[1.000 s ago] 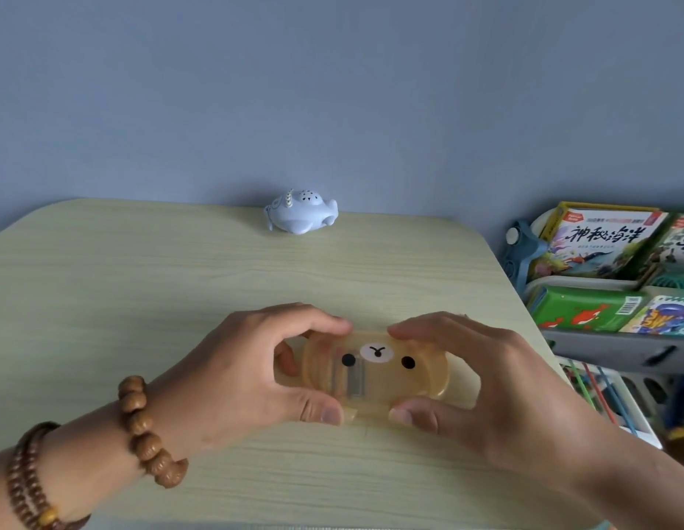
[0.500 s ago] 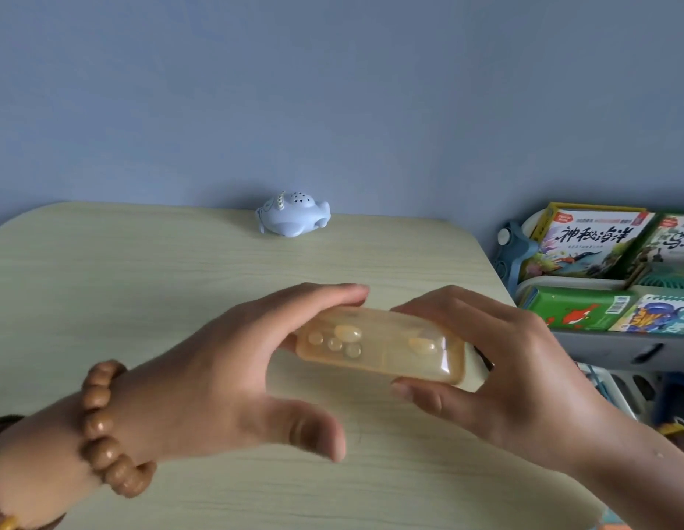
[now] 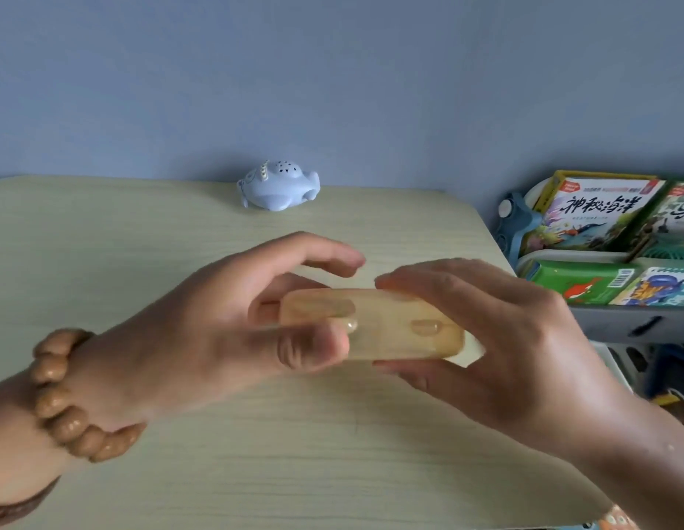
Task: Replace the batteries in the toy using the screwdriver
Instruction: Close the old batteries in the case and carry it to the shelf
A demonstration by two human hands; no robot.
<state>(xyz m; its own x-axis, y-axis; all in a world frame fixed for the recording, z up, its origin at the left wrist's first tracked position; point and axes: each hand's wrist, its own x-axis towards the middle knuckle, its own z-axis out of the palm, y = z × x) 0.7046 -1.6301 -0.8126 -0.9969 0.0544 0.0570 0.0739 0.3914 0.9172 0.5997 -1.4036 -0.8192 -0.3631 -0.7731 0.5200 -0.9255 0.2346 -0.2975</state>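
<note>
Left hand (image 3: 202,338) and right hand (image 3: 504,350) are pinching an amber case (image 3: 390,323) between thumbs and fingers, in front of the blue toy (image 3: 278,189); toy untouched, screwdriver unseen: task seemingly barely beginning.

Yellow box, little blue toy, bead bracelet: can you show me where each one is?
yellow box (image 3: 386,323), head camera view, the middle of its see-through flat side.
blue toy (image 3: 277,193), head camera view, the front of its round body.
bead bracelet (image 3: 53,404), head camera view, one of its middle beads.
</note>
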